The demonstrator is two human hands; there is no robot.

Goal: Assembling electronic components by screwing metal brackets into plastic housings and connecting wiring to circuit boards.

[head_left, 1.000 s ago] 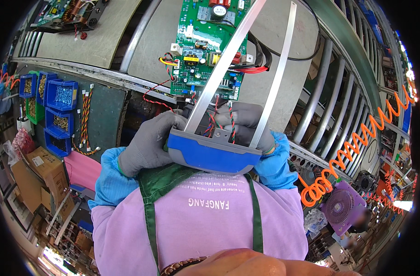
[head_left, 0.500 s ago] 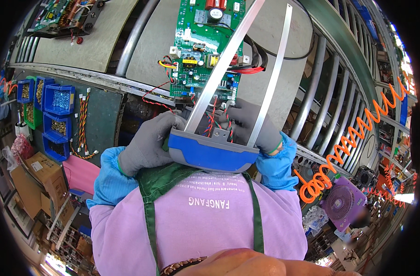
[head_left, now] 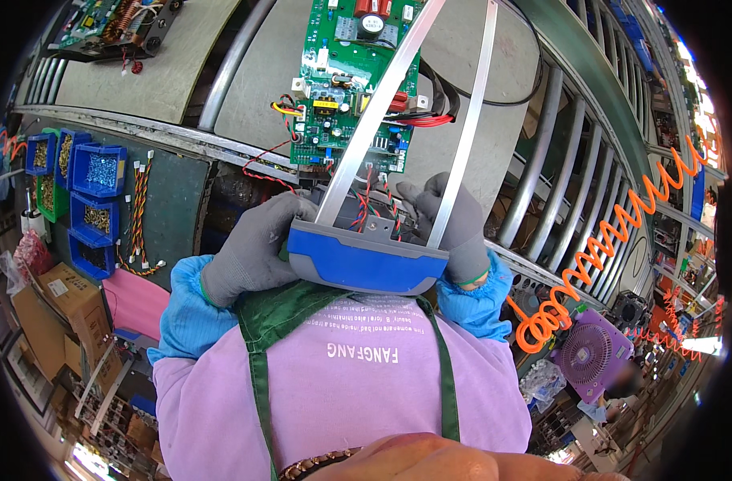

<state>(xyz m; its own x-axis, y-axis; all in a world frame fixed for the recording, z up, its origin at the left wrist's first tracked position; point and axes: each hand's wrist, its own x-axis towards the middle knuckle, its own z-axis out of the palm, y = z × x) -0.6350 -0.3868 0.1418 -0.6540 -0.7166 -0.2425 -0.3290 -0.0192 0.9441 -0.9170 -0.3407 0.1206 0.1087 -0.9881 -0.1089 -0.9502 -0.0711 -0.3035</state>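
Gripping the mid-frame blue-grey end panel (head_left: 364,263) is the left hand (head_left: 254,250); right hand (head_left: 463,228), hold unclear; white lettering (head_left: 362,353) is crossing the shirt (head_left: 350,401).

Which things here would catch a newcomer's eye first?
Probably the large green circuit board at top centre first. Below it, the gloved left hand grips a blue and grey panel with two long metal strips. A bright orange coiled hose winds down the right side.

- Left hand (head_left: 258,244), right hand (head_left: 463,236): grey gloves (head_left: 246,263), green hems (head_left: 470,281)
- Light-blue sleeve covers (head_left: 181,311)
- Lilac top (head_left: 350,393), white lettering (head_left: 362,353)
- Green apron straps (head_left: 262,401)
- Dark chain-like trim (head_left: 318,462) at the near neckline
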